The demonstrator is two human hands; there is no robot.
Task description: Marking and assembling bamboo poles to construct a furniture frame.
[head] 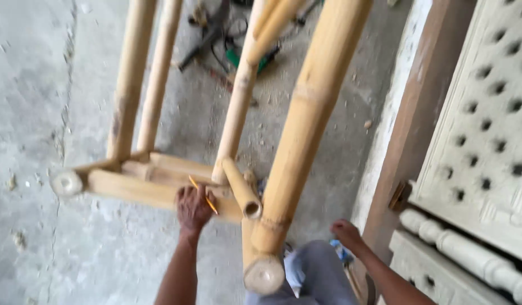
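Observation:
A frame of thick yellow bamboo poles [306, 130] stands on the concrete floor in front of me. My left hand [193, 208] holds an orange pencil [202, 194] against the lower horizontal bamboo bar [142, 189]. A short cut bamboo stub [242, 195] juts out just right of that hand. My right hand [346, 232] hovers low at the right, beside the thick slanted pole, with fingers curled; whether it holds anything I cannot tell. My knee in grey trousers [317, 274] shows at the bottom.
Tools and a green object [238, 56] lie on the floor behind the frame. A brown door frame [419, 124] and a pale perforated panel [486, 113] stand at the right, with a turned baluster [470, 254] below. Wood chips scatter the grey floor [35, 113].

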